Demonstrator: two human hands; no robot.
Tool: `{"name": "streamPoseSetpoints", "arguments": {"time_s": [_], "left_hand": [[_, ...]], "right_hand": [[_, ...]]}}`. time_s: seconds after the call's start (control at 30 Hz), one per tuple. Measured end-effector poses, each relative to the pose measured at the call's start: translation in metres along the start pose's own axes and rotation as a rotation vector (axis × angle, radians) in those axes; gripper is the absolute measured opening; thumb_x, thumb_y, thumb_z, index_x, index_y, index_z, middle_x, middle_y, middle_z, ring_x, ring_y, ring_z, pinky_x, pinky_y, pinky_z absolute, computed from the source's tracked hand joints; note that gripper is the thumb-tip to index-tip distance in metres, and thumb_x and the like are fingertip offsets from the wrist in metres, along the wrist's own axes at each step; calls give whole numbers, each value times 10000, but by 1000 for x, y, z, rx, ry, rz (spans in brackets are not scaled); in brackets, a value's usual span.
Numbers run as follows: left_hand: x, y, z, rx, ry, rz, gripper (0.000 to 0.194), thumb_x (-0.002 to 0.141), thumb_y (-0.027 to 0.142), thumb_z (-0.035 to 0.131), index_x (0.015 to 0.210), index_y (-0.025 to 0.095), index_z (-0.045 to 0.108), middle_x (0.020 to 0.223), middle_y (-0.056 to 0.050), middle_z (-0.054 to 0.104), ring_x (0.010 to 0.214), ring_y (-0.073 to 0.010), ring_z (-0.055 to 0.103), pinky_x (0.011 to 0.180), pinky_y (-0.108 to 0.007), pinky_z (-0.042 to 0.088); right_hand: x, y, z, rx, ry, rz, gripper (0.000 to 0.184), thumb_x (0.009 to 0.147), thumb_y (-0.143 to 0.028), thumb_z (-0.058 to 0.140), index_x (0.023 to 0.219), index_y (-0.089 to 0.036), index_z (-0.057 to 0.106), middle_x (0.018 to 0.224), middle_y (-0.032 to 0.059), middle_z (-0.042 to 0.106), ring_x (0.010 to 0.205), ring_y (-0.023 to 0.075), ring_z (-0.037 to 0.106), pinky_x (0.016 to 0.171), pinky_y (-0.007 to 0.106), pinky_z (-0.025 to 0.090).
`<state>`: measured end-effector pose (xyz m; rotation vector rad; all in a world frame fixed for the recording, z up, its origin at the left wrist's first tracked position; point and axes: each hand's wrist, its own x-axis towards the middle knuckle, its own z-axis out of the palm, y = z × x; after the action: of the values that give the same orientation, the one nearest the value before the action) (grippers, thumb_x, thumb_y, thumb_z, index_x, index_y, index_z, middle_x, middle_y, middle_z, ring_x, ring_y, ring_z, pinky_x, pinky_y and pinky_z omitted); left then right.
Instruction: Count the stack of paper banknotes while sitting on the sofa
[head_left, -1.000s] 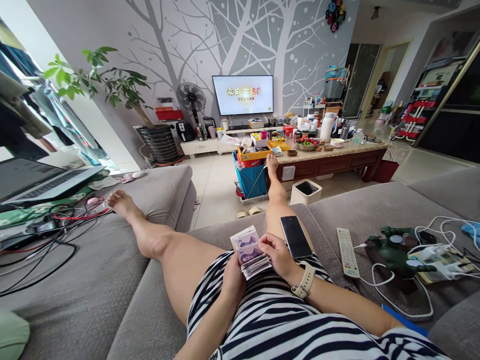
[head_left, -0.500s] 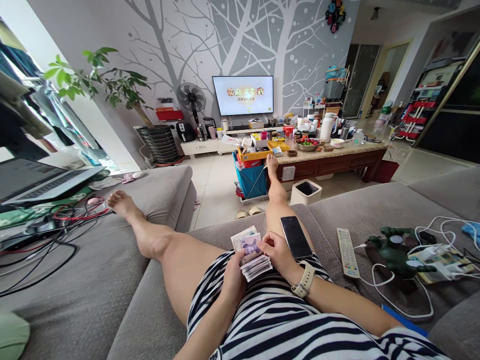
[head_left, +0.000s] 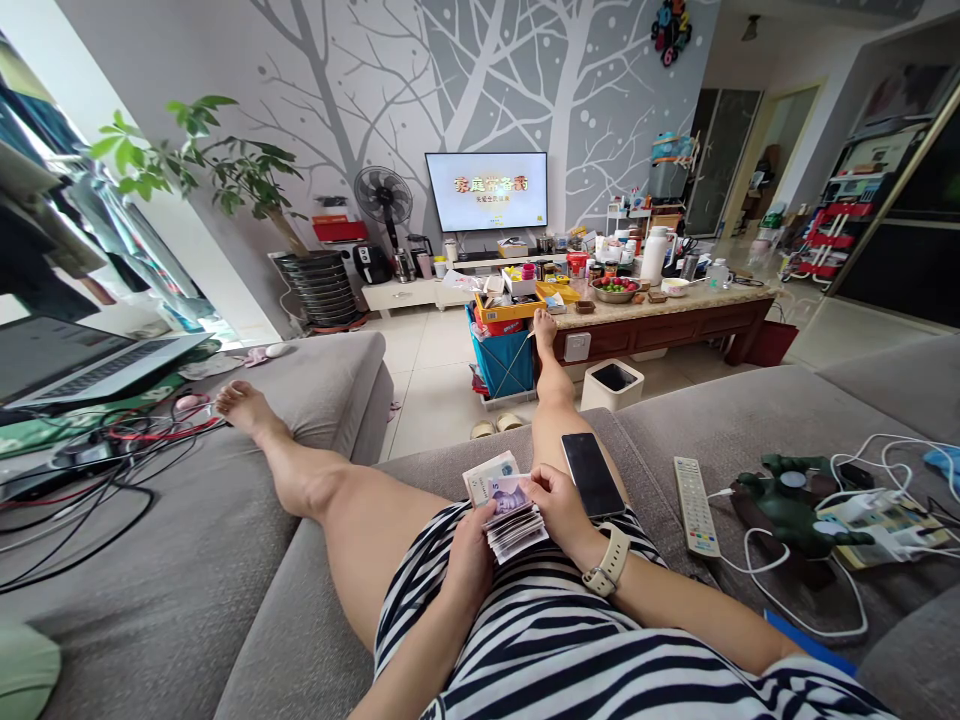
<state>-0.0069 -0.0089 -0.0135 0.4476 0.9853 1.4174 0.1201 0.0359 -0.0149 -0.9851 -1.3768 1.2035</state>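
Note:
A folded stack of banknotes (head_left: 517, 532) lies in my lap, gripped by my left hand (head_left: 472, 548), whose thumb rests on top. One end of the notes fans up beyond the thumb, and a purple note with a portrait and a 5 is uppermost on the bend. My right hand (head_left: 556, 505) pinches the edge of that purple note between thumb and fingers. Just right of this hand, a black smartphone (head_left: 592, 474) rests on my thigh. A cream watch strap (head_left: 609, 562) circles my right wrist.
On the grey sofa to the right are a remote control (head_left: 696, 505), a dark green hand-shaped figure (head_left: 787, 500) and a power strip (head_left: 885, 530) with white cables. A laptop (head_left: 97, 365) and tangled cables lie left. Ahead stand a crowded coffee table (head_left: 667, 312) and a waste bin (head_left: 613, 385).
My right hand has drawn the purple note slightly right and toward me. Behind it, the raised notes now show more of a different, greyish-green note. The left hand stays in place.

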Motion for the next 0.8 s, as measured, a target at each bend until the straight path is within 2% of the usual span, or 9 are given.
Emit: {"name": "streamPoseSetpoints", "arguments": {"time_s": [0.17, 0.3, 0.5, 0.67, 0.8], "left_hand": [[2, -1, 1, -43, -19, -8, 304, 712, 331, 655, 890, 87, 688, 806, -103, 736, 797, -240, 689, 785, -362, 527], [0, 0, 5, -95, 9, -26, 291, 740, 283, 624, 950, 90, 679, 827, -105, 738, 821, -239, 693, 802, -363, 533], [1, 0, 4, -90, -10, -15, 275, 736, 264, 625, 951, 102, 677, 854, -88, 736, 800, -207, 689, 771, -314, 529], [4, -3, -1, -75, 5, -17, 231, 714, 285, 652, 867, 113, 671, 768, -55, 721, 672, -161, 664, 677, -268, 513], [5, -3, -2, -54, -6, -7, 240, 689, 304, 674, 837, 115, 670, 726, -38, 706, 645, -150, 647, 655, -259, 499]], "right_hand": [[-1, -3, 0, 23, -7, -10, 259, 788, -405, 562, 677, -172, 539, 626, -21, 516, 615, 137, 467, 576, 244, 378], [-2, -2, 0, 47, -27, -6, 260, 792, -414, 564, 702, -170, 558, 643, -13, 536, 626, 142, 483, 585, 244, 390], [-2, -2, 1, 76, -31, -8, 249, 792, -401, 567, 710, -167, 573, 650, -9, 543, 629, 144, 490, 596, 250, 397], [-3, -2, 0, 64, -25, -11, 246, 796, -393, 566, 703, -165, 570, 643, -11, 542, 624, 140, 485, 595, 248, 394], [-2, -1, 0, 69, -17, -8, 250, 794, -395, 570, 698, -165, 567, 647, -10, 550, 628, 140, 490, 599, 248, 398]]}}
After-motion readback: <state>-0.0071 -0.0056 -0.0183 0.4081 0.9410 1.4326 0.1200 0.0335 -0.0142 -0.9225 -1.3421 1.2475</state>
